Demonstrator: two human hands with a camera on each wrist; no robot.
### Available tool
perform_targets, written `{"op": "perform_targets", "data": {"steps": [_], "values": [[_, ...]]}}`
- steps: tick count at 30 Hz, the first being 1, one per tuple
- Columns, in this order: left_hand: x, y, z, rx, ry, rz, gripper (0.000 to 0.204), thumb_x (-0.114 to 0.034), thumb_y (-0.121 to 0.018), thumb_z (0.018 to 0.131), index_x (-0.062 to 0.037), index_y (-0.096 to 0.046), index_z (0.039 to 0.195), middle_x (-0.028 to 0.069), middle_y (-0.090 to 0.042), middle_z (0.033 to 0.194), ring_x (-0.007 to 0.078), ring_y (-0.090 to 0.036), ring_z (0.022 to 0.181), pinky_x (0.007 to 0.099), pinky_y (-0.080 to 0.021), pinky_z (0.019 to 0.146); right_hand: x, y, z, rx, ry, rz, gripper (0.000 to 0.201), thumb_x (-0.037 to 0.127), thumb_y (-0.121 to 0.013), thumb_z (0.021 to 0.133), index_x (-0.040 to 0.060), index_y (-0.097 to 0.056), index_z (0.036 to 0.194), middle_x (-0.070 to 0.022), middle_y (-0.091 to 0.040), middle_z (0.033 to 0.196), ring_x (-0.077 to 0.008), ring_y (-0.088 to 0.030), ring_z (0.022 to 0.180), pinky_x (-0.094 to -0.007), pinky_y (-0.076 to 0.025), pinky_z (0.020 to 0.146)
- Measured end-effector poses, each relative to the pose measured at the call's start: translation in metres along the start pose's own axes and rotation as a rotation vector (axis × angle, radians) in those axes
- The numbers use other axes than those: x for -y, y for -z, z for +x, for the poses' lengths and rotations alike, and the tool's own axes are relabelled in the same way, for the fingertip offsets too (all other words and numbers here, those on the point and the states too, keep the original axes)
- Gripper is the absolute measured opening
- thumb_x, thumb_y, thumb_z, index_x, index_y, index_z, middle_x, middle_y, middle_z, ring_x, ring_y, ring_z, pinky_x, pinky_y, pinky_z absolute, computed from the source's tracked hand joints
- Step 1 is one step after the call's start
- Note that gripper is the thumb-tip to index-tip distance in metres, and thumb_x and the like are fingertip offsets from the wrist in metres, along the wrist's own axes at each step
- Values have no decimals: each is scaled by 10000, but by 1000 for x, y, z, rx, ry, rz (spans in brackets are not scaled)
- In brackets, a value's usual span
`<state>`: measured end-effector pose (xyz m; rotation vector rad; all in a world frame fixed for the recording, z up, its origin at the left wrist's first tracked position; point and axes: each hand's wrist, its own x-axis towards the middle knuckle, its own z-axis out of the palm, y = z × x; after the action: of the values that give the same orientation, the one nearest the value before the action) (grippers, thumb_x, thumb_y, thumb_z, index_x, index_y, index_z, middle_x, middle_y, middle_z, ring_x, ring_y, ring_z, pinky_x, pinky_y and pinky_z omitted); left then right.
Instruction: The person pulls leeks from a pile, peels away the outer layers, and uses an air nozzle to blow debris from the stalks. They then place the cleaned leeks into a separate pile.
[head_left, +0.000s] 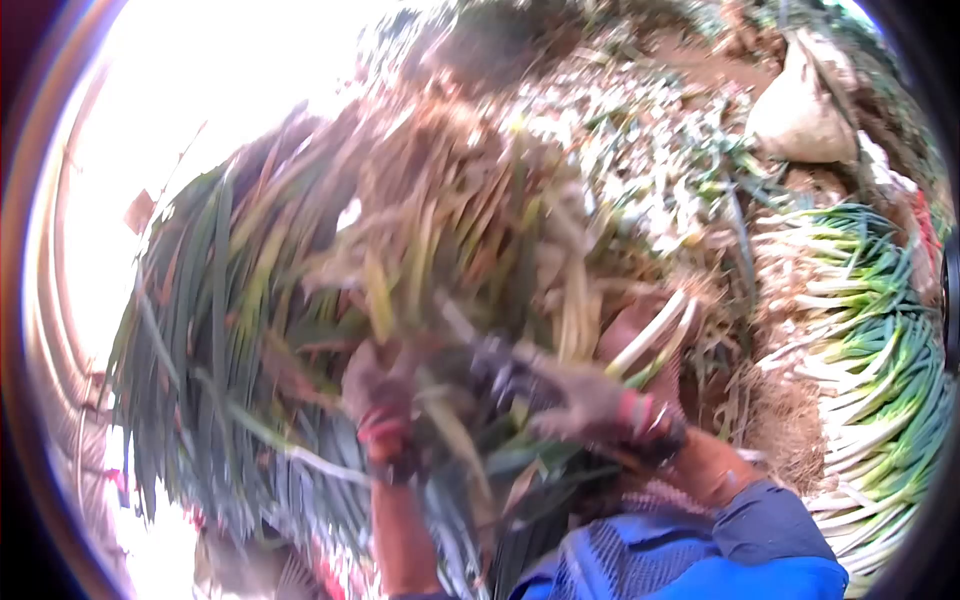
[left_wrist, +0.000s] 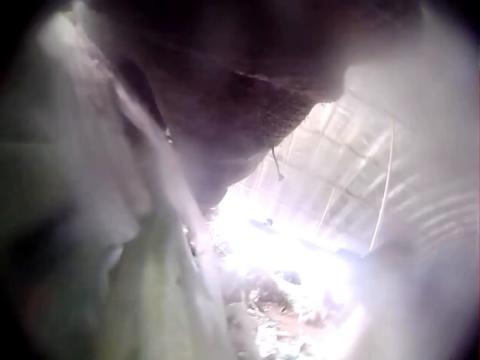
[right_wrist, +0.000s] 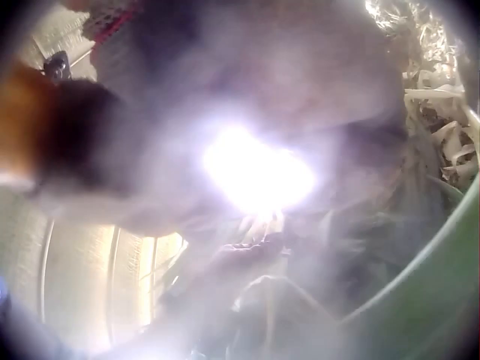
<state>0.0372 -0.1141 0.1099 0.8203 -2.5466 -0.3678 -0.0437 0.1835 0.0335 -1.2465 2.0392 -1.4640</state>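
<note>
A big heap of green onions (head_left: 215, 270), with long green leaves and dry yellowed ones on top, lies in front of me. My gloved left hand (head_left: 382, 385) is low against the heap, its fingers closed around leaves; long pale-green leaves (left_wrist: 157, 292) run beside it in the left wrist view. My gloved right hand (head_left: 570, 400) reaches leftward toward it, dark fingertips (head_left: 497, 368) beside a pale stalk (head_left: 457, 318). Motion blur and glare hide the fingers; I cannot tell whether the right hand grips that stalk. Two white-stemmed green onions (head_left: 655, 335) lie just beyond the right hand.
Cleaned green onions (head_left: 860, 370) lie in a long row on the right, white ends inward. Stripped leaves and peelings (head_left: 650, 150) litter the ground behind the heap. A stuffed pale sack (head_left: 805, 115) stands at the back right. Bright, ribbed sheeting (head_left: 75, 300) curves along the left.
</note>
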Motion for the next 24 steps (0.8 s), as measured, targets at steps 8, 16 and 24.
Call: {"op": "perform_targets", "data": {"steps": [8, 16, 24], "values": [[50, 17, -68, -101, -63, -229, 356, -31, -792, 973, 54, -737, 1315, 121, -767, 1213, 200, -744, 1079, 327, -582, 980, 39, -4, 6, 189, -120, 194, 1018, 376, -835, 910, -66, -348, 1687, -348, -613, 1511, -430, -643, 1391, -424, -478, 1175], [54, 22, -104, -177, 5, -234, 258, -43, -810, 956, 36, -788, 1200, 123, -804, 1085, 224, -773, 988, 355, -607, 911, 40, -41, 29, 91, -23, 47, 1002, 436, -835, 929, -62, -381, 1670, -345, -713, 1311, -470, -725, 1223, -460, -552, 1072], [45, 25, -113, -61, -34, 166, 396, -313, -873, 861, -47, -809, 1146, 149, -807, 1091, 365, -759, 994, 488, -589, 915, 41, -20, 102, 40, -40, -173, 952, 477, -787, 915, -5, -428, 1654, -278, -734, 1293, -454, -714, 1193, -490, -547, 1043]]}}
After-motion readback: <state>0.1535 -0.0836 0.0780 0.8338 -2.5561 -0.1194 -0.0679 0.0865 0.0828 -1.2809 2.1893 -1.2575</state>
